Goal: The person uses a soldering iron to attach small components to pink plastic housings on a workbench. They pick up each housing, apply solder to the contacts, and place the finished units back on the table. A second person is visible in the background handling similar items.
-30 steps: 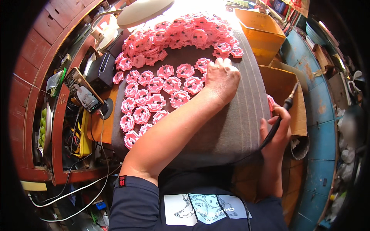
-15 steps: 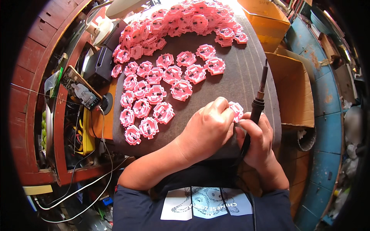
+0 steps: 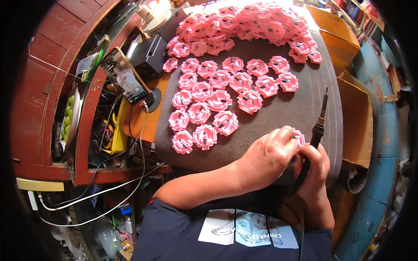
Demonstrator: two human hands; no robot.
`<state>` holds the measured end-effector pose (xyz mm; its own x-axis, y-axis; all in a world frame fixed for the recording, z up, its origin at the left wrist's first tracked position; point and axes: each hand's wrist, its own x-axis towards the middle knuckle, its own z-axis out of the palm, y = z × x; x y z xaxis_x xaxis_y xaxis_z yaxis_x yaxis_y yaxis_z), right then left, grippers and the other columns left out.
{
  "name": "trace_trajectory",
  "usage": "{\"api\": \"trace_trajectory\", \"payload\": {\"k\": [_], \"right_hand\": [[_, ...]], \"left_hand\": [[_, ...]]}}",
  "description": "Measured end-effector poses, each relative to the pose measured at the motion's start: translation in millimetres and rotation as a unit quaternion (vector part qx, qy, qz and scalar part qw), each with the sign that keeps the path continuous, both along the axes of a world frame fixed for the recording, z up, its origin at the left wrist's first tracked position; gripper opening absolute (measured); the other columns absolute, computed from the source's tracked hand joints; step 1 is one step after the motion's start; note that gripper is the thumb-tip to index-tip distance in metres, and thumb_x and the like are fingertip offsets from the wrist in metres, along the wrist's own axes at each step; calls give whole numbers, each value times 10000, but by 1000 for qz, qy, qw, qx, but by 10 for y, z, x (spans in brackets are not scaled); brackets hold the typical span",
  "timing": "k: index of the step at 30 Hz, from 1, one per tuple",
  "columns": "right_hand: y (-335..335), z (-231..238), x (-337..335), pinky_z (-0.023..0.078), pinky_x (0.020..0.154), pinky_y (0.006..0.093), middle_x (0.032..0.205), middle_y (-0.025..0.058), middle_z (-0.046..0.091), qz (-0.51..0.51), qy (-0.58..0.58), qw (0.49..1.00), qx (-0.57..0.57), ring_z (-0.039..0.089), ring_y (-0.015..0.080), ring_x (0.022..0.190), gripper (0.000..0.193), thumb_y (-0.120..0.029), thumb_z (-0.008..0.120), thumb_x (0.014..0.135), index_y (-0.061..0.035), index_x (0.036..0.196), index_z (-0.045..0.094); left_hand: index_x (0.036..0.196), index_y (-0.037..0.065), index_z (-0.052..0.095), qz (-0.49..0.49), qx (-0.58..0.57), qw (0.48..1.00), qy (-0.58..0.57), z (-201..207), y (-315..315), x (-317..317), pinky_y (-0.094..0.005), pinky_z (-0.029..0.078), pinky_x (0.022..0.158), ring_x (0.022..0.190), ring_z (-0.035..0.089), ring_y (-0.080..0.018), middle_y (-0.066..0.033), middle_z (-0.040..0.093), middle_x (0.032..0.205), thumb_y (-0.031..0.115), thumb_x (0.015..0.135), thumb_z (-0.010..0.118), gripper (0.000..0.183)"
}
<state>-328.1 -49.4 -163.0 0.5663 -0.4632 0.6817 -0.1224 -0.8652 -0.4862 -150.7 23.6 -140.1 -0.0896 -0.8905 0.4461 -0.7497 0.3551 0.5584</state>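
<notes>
My left hand [image 3: 271,153] is closed around a small pink plastic part [image 3: 299,138], which peeks out between the two hands. Close beside it, my right hand [image 3: 317,167] grips a black soldering iron [image 3: 317,134], its tip pointing up and away from the part. The right thumb and fingers also come up to the pink part's near edge; whether they press on it is hard to see. Loose pink parts of the same kind, each with a dark piece in the middle, lie in uneven rows [image 3: 226,122] left of my hands.
A large heap of pink parts [image 3: 261,24] covers the far end of the dark board [image 3: 278,115]. Cardboard boxes [image 3: 355,117] stand along its right side. At left are a phone [image 3: 125,76] on a stand, a black box [image 3: 150,56] and white cables [image 3: 93,191].
The whole view has swung, so the board and parts sit farther right in the picture. My hands keep hold of the pink part and the soldering iron, with little change in pose.
</notes>
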Motion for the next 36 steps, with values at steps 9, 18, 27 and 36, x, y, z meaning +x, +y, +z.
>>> {"api": "trace_trajectory", "payload": {"k": [9,18,27,36], "right_hand": [[44,-38,-15,522,678,396,926,135,653,-6,-14,995,95,638,293,742,369,89,686,865,-19,1199,572],[37,-15,-14,511,660,349,940,127,650,-19,-17,994,108,616,226,727,314,64,682,904,-18,1184,565],[116,-58,-60,596,759,462,1076,238,722,-2,-29,998,-52,726,373,868,318,-43,692,990,-35,1257,519],[106,-64,-55,591,735,457,1085,254,724,-3,-24,998,-50,728,383,842,332,-6,713,955,-15,1245,552]], "left_hand": [[1191,12,685,0,-13,995,100,-168,50,-52,-441,577,884,1012,680,-358,-167,634,1147,48,897,749,303],[1182,23,692,-3,-32,996,86,-216,14,-44,-430,593,849,997,691,-348,-144,651,1114,38,899,748,289],[1093,30,675,10,-27,995,97,-192,22,-53,-439,587,834,978,689,-345,-136,653,1097,46,907,735,196],[1125,45,727,9,-30,995,98,-166,-1,-44,-426,596,857,1010,708,-344,-140,688,1093,44,897,750,228]]}}
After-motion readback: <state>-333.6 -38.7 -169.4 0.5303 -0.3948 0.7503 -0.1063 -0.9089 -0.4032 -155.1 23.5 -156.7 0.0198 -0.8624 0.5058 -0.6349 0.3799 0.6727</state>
